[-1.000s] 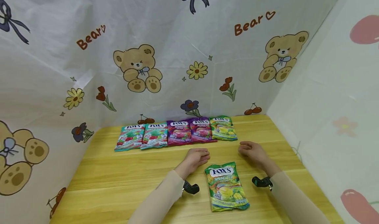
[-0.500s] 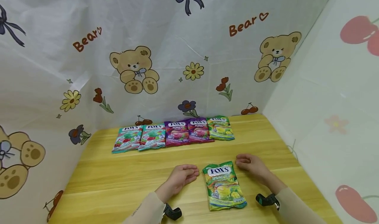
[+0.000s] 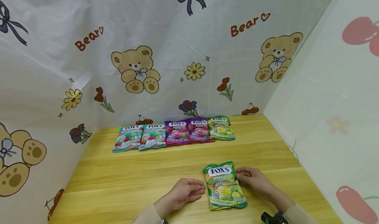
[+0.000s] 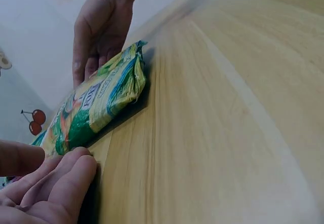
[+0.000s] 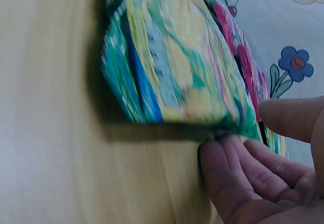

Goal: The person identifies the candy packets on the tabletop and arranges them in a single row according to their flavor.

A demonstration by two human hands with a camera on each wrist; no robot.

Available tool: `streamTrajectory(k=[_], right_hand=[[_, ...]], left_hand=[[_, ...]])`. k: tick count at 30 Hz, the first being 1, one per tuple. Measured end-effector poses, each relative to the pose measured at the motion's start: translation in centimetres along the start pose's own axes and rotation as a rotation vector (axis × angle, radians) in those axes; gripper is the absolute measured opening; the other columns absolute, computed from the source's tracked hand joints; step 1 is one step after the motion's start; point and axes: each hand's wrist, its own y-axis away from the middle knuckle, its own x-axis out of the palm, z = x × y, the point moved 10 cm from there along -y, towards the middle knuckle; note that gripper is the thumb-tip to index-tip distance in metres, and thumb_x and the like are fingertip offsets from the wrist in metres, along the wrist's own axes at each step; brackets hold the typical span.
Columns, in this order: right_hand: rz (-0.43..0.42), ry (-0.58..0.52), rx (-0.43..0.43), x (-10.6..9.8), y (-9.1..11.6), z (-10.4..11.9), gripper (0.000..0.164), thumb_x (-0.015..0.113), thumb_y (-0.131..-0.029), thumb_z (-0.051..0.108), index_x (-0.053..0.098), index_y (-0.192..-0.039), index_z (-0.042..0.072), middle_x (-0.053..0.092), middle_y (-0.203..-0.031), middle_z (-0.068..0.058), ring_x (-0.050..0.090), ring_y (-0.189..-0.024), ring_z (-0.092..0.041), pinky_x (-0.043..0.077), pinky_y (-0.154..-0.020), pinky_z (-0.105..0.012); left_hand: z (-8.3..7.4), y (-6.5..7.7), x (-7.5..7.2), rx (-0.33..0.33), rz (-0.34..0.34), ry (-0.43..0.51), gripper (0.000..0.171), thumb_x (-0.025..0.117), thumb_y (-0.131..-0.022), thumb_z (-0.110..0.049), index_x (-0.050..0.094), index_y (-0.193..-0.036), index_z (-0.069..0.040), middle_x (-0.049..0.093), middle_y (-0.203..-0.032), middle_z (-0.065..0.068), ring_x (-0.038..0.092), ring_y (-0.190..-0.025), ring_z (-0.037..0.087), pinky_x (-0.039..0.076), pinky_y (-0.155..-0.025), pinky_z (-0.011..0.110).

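A green and yellow Fox's Spring Tea candy bag point(image 3: 224, 187) lies face up on the wooden table between my two hands. Just off its left edge, my left hand point(image 3: 188, 192) rests on its side, fingers loosely bent and holding nothing. On the other side my right hand point(image 3: 254, 181) is at the bag's upper right edge. In the right wrist view the fingertips point(image 5: 215, 153) meet the edge of the bag point(image 5: 177, 67) from below, while the thumb point(image 5: 291, 117) stays apart from them. The left wrist view shows the left fingers point(image 4: 71, 178) close to the bag's near end.
Along the back of the table point(image 3: 124, 174) lies a row of candy bags: two teal Mint Blossom bags point(image 3: 154, 136), two purple Berries bags point(image 3: 200, 130) and another Spring Tea bag point(image 3: 221, 128). Bear-printed sheets point(image 3: 171, 39) wall the back and sides.
Both hands have drawn back toward the person, from beyond the Spring Tea bag's top to beside it. They have closed in on its sides. The bag has stayed in place.
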Motion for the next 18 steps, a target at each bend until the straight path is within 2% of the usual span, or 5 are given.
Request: streamTrajectory(k=[5, 11, 14, 18], right_hand=[[0.002, -0.051, 0.052, 1.1, 0.6, -0.1, 0.067, 0.060, -0.105, 0.022, 0.031, -0.152, -0.016, 0.053, -0.143, -0.033, 0.065, -0.119, -0.029, 0.061, -0.094, -0.044], [0.023, -0.119, 0.098, 2.3, 1.1, -0.9, 0.075, 0.061, -0.105, 0.025, 0.022, -0.157, -0.013, 0.037, -0.155, -0.038, 0.064, -0.121, -0.029, 0.060, -0.095, -0.042], [0.063, -0.181, 0.095, 3.0, 1.2, -1.3, 0.079, 0.060, -0.105, 0.024, 0.016, -0.157, -0.015, 0.047, -0.149, -0.035, 0.067, -0.117, -0.027, 0.060, -0.096, -0.040], [0.127, -0.246, 0.076, 4.1, 1.2, -1.5, 0.081, 0.061, -0.105, 0.023, 0.013, -0.157, -0.015, 0.066, -0.133, -0.019, 0.071, -0.110, -0.026, 0.061, -0.093, -0.040]], left_hand=[[0.3, 0.5, 1.4, 0.003, 0.021, 0.010, 0.042, 0.058, -0.103, -0.005, 0.055, -0.141, 0.010, 0.070, -0.129, 0.021, 0.073, -0.112, 0.027, 0.062, -0.094, 0.041], [0.5, 0.3, 2.2, 0.030, -0.006, 0.037, 0.048, 0.060, -0.100, -0.002, 0.050, -0.145, 0.012, 0.066, -0.135, 0.024, 0.075, -0.104, 0.024, 0.063, -0.089, 0.040], [0.6, 0.2, 2.7, 0.046, -0.013, 0.054, 0.050, 0.061, -0.098, -0.001, 0.048, -0.145, 0.013, 0.065, -0.136, 0.027, 0.077, -0.097, 0.025, 0.064, -0.086, 0.041], [0.6, 0.0, 3.4, 0.073, -0.019, 0.062, 0.048, 0.062, -0.099, -0.003, 0.051, -0.143, 0.014, 0.070, -0.125, 0.028, 0.077, -0.094, 0.029, 0.064, -0.084, 0.045]])
